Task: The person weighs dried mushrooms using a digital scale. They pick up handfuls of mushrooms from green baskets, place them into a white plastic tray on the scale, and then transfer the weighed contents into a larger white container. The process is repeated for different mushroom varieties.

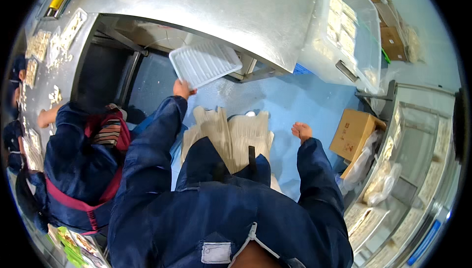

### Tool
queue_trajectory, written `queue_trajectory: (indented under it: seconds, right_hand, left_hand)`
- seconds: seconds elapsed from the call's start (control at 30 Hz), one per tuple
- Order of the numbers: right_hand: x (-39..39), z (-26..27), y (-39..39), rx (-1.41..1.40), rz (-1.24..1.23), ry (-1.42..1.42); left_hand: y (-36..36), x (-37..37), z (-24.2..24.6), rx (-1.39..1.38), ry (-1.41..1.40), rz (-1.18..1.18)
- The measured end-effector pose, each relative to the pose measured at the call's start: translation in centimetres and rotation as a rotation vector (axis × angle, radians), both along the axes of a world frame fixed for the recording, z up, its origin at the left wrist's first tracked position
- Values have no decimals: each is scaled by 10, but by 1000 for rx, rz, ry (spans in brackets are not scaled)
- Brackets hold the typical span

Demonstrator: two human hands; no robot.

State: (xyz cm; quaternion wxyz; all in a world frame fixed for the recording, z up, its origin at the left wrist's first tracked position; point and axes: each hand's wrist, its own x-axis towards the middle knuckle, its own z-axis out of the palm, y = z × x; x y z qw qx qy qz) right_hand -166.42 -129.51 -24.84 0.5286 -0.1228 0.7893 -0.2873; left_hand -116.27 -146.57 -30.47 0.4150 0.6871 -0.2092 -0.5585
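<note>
My left hand [182,89] grips the near edge of a white ribbed plastic tray [206,63]. The tray hangs tilted over the floor, just before the front edge of a stainless steel table [236,10]. Nothing lies in the part of it that shows. My right hand [302,131] is held out over the blue floor [287,102], away from the table, with its fingers loosely curled together and no object visible in it.
A clear plastic bin [320,59] holds packed pale food at the table's right end. At right are a cardboard box [343,133] and a rack [409,139] with bags. Close on my left, a co-worker [84,150] reaches over a side table [83,28] bearing pale food pieces.
</note>
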Motion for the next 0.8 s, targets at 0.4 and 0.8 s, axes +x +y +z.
queue_trajectory:
  seconds: [0.4, 0.8]
  right_hand:
    - [2, -241, -272, -164, 416, -348]
    - [83, -380, -375, -209, 704, -631]
  left_hand:
    - [-154, -55, -150, -175, 79, 46]
    - [-204, -105, -294, -422, -29, 192]
